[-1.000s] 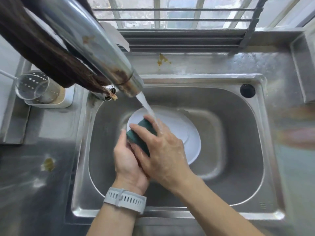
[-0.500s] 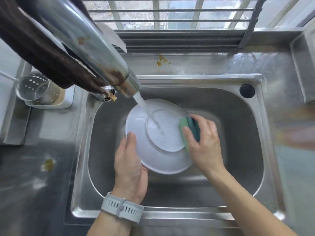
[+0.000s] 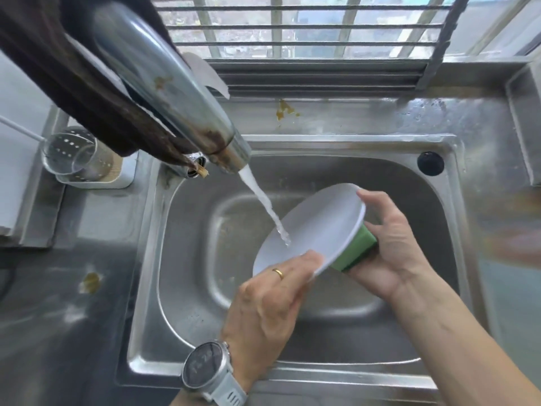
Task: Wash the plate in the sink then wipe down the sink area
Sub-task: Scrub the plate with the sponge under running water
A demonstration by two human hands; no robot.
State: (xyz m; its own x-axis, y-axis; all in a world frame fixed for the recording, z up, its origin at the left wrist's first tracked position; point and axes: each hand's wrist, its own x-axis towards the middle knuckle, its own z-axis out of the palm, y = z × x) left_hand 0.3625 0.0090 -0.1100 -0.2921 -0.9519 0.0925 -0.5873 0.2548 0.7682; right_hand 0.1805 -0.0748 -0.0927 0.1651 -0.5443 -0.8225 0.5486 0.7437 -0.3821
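White plate [image 3: 316,227] now flipped face-up under the water, pinched in my left fingers [image 3: 304,259]; right fingers [image 3: 377,203] grip rim and sponge [image 3: 355,252] behind (rinsing, I judge).

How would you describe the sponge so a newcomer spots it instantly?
Start at the stainless steel sink basin and find the tilted round white plate under the running tap. Behind its lower right rim, the right hand holds the green rectangular sponge against it: the only green thing in the basin.
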